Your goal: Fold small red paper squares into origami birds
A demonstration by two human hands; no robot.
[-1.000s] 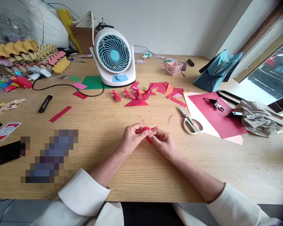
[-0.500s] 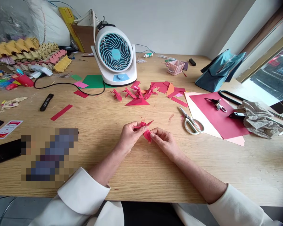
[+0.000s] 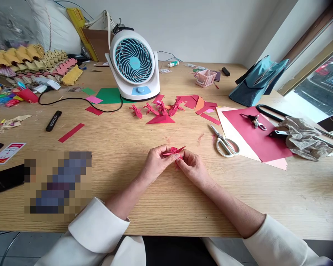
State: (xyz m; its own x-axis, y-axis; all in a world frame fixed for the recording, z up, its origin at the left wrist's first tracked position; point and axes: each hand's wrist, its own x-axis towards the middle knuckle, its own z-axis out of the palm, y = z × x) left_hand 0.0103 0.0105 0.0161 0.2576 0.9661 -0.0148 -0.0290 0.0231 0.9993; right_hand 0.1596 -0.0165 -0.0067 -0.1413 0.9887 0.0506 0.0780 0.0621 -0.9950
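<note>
A small folded red paper piece [image 3: 174, 150] with pointed ends is held between both hands above the front middle of the table. My left hand [image 3: 158, 162] pinches it from the left, thumb on top. From the right, my right hand [image 3: 192, 166] pinches its lower right part, and the fingertips of both hands nearly meet. Fingers cover much of the piece. Beyond the hands stand several folded red paper figures [image 3: 162, 108], with a wide red folded triangle [image 3: 161, 119] in front of them.
White-handled scissors [image 3: 224, 145] lie right of my hands, near red sheets [image 3: 255, 135] on cream paper. A white fan [image 3: 134, 62] stands behind the figures. A red strip [image 3: 71, 133] and a black marker [image 3: 53, 120] lie left. A blue bag [image 3: 256, 83] sits back right.
The red piece has turned and moved slightly right, its pointed ends now spread more level. My right hand has closed in on my left hand, with its fingers more bunched.
</note>
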